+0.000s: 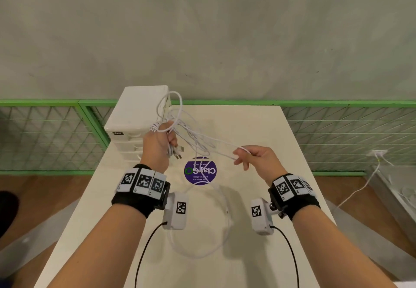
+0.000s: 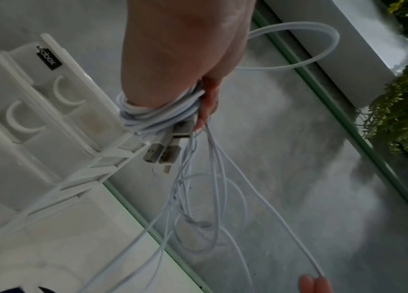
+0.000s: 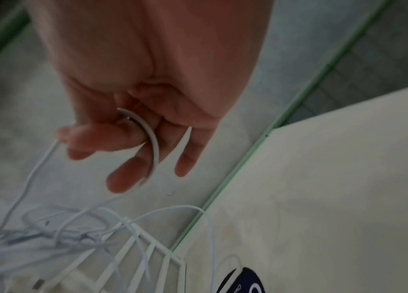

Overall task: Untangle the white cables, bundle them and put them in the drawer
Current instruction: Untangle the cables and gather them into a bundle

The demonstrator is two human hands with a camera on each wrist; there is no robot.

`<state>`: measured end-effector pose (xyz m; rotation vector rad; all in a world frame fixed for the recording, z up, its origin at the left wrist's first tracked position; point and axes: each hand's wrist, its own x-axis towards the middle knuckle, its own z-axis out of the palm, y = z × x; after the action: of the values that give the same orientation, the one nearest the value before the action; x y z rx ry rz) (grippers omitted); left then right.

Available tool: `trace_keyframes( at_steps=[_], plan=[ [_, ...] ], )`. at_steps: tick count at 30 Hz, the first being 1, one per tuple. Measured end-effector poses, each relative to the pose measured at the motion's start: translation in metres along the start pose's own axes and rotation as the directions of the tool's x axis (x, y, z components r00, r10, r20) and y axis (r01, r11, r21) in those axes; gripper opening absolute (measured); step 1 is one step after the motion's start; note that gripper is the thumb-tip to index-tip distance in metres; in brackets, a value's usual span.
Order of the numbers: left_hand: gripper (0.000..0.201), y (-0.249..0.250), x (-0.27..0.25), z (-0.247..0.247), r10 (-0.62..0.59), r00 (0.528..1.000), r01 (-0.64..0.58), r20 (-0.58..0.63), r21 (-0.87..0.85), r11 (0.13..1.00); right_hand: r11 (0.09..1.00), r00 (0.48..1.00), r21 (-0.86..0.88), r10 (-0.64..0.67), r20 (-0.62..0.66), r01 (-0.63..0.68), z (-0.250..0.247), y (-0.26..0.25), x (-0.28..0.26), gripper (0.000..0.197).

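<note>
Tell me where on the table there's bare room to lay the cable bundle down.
Free: the table right of the purple sticker, out to its right edge, and the far right corner. Also the near left part, below the drawer unit. Crowded: the middle, where the white cables hang between the left hand and right hand, and a loose cable loop near the front.

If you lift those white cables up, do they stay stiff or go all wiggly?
Probably wiggly: the white cables sag in loose loops between the left hand and the right hand. Likely light, since a fingertip pinch holds a strand. They seem apt to snag; the loops cross each other.
</note>
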<state>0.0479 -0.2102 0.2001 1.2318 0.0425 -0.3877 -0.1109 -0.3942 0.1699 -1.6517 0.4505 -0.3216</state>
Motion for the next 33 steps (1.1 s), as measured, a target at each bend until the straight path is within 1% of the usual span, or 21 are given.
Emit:
trace_keyframes(
  at_steps=[2,3,4,5,7,8,9,10,11,13,16,18,20,23,26,27,29,31,33],
  plan=[
    [0.028,-0.006,-0.004,0.005,0.007,0.999,-0.008,0.038,0.031,0.999,0.997,0.998,0.081,0.021,-0.057,-0.016,-0.007,0.011,0.0,0.011],
    [0.029,-0.008,-0.006,0.007,0.011,0.998,-0.014,0.056,0.048,0.999,0.996,0.997,0.081,0.03,-0.075,-0.024,-0.011,0.015,0.0,0.01],
    [0.029,-0.009,-0.008,0.009,0.013,0.998,-0.017,0.066,0.063,0.998,0.998,0.997,0.049,0.036,-0.068,-0.033,-0.014,0.016,-0.001,0.014],
    [0.028,-0.01,-0.01,0.012,0.013,0.997,-0.018,0.071,0.075,0.997,0.999,0.999,0.004,0.048,-0.025,-0.048,-0.015,0.017,-0.002,0.02],
    [0.024,-0.012,-0.013,0.017,0.009,0.998,-0.015,0.07,0.091,0.996,0.99,0.983,-0.098,0.112,0.148,-0.099,-0.013,0.017,-0.002,0.027],
    [0.023,-0.014,-0.015,0.02,0.003,0.997,-0.01,0.078,0.095,0.995,0.981,0.963,-0.166,0.141,0.23,-0.104,-0.009,0.015,-0.003,0.024],
    [0.023,-0.015,-0.018,0.023,-0.005,0.995,-0.004,0.096,0.087,0.996,0.972,0.953,-0.217,0.147,0.266,-0.09,-0.005,0.013,-0.003,0.018],
    [0.023,-0.017,-0.02,0.025,-0.011,0.993,0.003,0.119,0.066,0.998,0.972,0.953,-0.224,0.133,0.272,-0.071,-0.001,0.007,-0.003,0.012],
    [0.025,-0.019,-0.023,0.027,-0.014,0.99,0.007,0.142,0.05,0.999,0.975,0.963,-0.219,0.101,0.25,-0.045,0.003,0.001,-0.002,0.011],
    [0.028,-0.023,-0.026,0.029,-0.004,0.983,-0.01,0.181,0.078,0.997,0.977,0.978,-0.213,0.035,0.206,0.01,0.011,-0.013,0.003,0.014],
    [0.031,-0.029,-0.031,0.03,-0.02,0.973,-0.013,0.231,0.142,0.99,0.973,0.967,-0.222,-0.006,0.254,0.064,0.028,-0.026,0.01,0.004],
    [0.032,-0.031,-0.035,0.03,-0.022,0.964,-0.028,0.266,0.182,0.983,0.951,0.962,-0.293,-0.02,0.274,0.103,0.038,-0.026,0.014,0.017],
    [0.029,-0.029,-0.038,0.03,-0.015,0.957,-0.041,0.289,0.184,0.982,0.937,0.965,-0.324,-0.041,0.26,0.127,0.043,-0.022,0.017,0.019],
    [0.025,-0.017,-0.037,0.025,0.029,0.959,-0.073,0.283,0.148,0.986,0.927,0.976,-0.36,-0.024,0.217,0.103,0.038,-0.009,0.019,0.021],
    [0.017,-0.005,-0.03,0.017,0.054,0.968,-0.081,0.246,0.101,0.992,0.913,0.989,-0.399,-0.028,0.144,0.084,0.028,0.008,0.013,0.014],
    [0.016,-0.004,-0.028,0.016,0.06,0.967,-0.089,0.249,0.11,0.99,0.915,0.992,-0.394,-0.041,0.116,0.084,0.025,0.012,0.011,0.011],
    [0.016,-0.005,-0.029,0.013,0.066,0.964,-0.107,0.256,0.151,0.983,0.919,0.994,-0.387,-0.045,0.096,0.079,0.02,0.019,0.008,0.012],
    [0.018,-0.01,-0.032,0.013,0.067,0.959,-0.125,0.274,0.198,0.972,0.887,0.991,-0.453,-0.037,0.13,0.092,0.018,0.022,0.007,0.009],
    [0.019,-0.016,-0.037,0.015,0.063,0.948,-0.15,0.313,0.262,0.953,0.834,0.979,-0.528,-0.064,0.196,0.16,0.022,0.019,0.007,0.009]
  ],
)
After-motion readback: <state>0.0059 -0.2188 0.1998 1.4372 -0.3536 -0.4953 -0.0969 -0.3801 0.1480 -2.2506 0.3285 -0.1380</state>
